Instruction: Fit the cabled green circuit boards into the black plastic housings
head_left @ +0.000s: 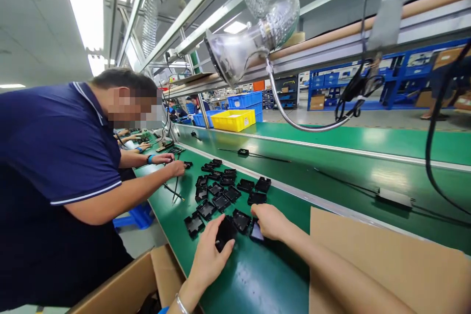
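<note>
Possibly the black casing point(225, 233) could slip, because the left hand point(208, 257) has its grip only around the edges, thumb opposite fingers. It looks dark and boxy, above the green tabletop point(250, 284). The right hand point(271, 222) closes its grip on a shiny-faced casing point(256, 232); the open trays point(221, 201) crowd nearby, so a careless sweep might knock them.

The left hand point(206, 258) holds a black case point(225, 233) between thumb and fingers. The right hand point(271, 221) is at a second case point(257, 232). Further cases point(221, 201) lie grouped ahead on the green bench point(253, 282). A co-worker point(55, 152) leans over the bench at left. A yellow bin point(233, 120) stands beyond.
</note>
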Demonstrator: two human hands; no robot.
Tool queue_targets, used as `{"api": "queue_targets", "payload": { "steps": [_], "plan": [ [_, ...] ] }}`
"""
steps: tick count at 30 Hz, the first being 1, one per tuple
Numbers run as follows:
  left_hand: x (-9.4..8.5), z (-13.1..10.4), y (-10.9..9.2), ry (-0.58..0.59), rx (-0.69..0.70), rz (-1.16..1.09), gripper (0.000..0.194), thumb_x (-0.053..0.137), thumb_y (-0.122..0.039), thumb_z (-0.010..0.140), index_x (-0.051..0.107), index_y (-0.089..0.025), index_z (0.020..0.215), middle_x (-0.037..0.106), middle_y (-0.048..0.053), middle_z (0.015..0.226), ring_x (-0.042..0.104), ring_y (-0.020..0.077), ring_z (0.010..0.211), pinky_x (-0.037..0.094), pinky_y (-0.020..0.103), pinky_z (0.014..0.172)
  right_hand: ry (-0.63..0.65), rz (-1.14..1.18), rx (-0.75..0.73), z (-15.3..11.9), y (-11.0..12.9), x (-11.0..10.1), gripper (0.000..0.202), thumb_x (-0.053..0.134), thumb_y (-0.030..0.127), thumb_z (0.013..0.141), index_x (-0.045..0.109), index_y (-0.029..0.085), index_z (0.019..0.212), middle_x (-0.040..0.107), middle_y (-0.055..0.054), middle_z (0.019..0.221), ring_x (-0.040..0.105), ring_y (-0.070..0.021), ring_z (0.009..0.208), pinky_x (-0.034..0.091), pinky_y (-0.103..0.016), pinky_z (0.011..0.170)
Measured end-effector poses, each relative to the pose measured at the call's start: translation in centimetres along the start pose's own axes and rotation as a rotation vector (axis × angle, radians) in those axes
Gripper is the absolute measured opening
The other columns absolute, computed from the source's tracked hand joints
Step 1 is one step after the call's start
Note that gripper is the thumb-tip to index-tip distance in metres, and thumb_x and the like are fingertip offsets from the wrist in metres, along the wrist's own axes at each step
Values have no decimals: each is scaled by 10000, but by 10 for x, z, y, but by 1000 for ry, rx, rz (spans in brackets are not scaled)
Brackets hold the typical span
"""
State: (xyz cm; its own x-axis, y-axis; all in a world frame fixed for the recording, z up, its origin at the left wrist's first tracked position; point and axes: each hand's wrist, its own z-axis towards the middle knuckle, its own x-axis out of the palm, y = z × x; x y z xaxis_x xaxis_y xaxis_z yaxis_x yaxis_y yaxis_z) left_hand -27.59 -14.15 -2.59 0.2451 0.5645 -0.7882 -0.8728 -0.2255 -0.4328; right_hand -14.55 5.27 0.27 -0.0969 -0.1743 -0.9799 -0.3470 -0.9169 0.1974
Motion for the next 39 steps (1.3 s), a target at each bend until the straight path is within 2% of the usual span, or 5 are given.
{"api": "queue_targets", "payload": {
  "steps": [6,13,22,29,39],
  "plan": [
    [-19,-19,-16,149,168,-156,664,607,-260,780,382,-271,1405,490,82,1387,460,284,1275,384,433,1072,-95,-82,-50,37,-23,-15,336,567,346,926,552,175,1215,556,-93,1239,580,-229,1043,503,-446,866],
    [8,-26,-33,493,405,-196,669,622,-262,734,431,-249,1375,567,101,1291,547,281,1130,411,445,1008,-24,-84,-7,31,-48,-5,308,554,344,934,563,186,1198,564,-90,1226,587,-214,1019,511,-424,853],
    [3,-20,-60,563,328,-185,637,651,-183,664,539,-273,1285,546,67,1301,505,262,1151,382,410,1042,14,-49,-54,-16,-41,-14,287,571,343,920,583,184,1159,549,-89,1250,557,-230,1073,480,-448,893],
    [14,-24,-65,594,385,-193,536,687,-258,707,571,-282,1229,546,57,1304,515,274,1125,394,420,1003,-66,57,-93,-56,-32,-14,86,599,108,745,642,175,779,520,-115,1297,365,-302,1264,345,-448,991],
    [25,-35,-57,502,392,-258,461,714,-301,741,585,-294,1183,553,42,1296,522,251,1122,368,393,989,94,244,-132,-55,-93,-31,181,578,40,638,591,201,718,502,-57,1398,306,-291,1362,249,-509,1061]
  ]
}}
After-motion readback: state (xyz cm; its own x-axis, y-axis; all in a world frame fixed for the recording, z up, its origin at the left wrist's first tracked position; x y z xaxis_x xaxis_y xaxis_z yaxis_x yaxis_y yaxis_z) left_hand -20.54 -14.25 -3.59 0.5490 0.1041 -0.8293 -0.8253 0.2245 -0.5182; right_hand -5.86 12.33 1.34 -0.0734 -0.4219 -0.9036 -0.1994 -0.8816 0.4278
